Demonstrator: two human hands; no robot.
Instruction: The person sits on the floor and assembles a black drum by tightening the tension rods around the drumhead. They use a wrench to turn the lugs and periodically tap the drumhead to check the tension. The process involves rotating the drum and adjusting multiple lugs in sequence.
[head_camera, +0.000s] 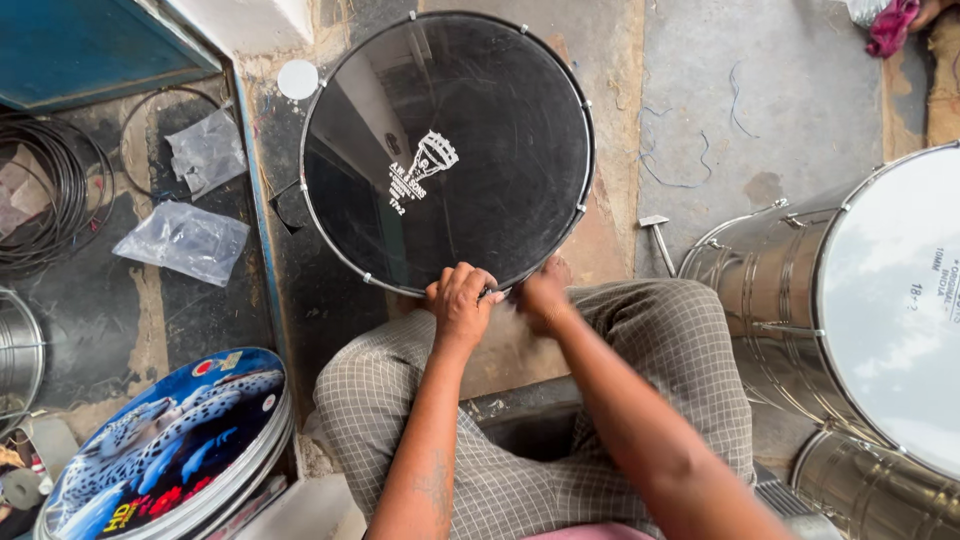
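- While the left hand (462, 300) curls over the near rim of the black drum head (447, 150), its fingers are bent tight on the metal hoop at the six o'clock edge of the disc.
- Just beside it, toward four o'clock of the disc, the right hand (543, 296) presses at the same rim; it is blurred, so I cannot tell how its fingers are set or whether they hold anything.
- The black drum head lies flat on the floor at twelve o'clock from the person, ringed by a thin silver hoop with small lugs, a white emblem near its middle.
- Both forearms run down over checked trousers (690, 340).
- At three o'clock a steel drum (775, 300) lies tilted, closed by a pale skin; what is inside cannot be seen.
- A small metal tool (657, 235) lies on the floor between that drum and the black disc.
- At eight o'clock sits a stack of printed drum heads (170, 440) showing a spotted cat.
- At ten o'clock two clear plastic bags (185, 240) lie near coiled wire (50, 200); their contents are too small to tell.
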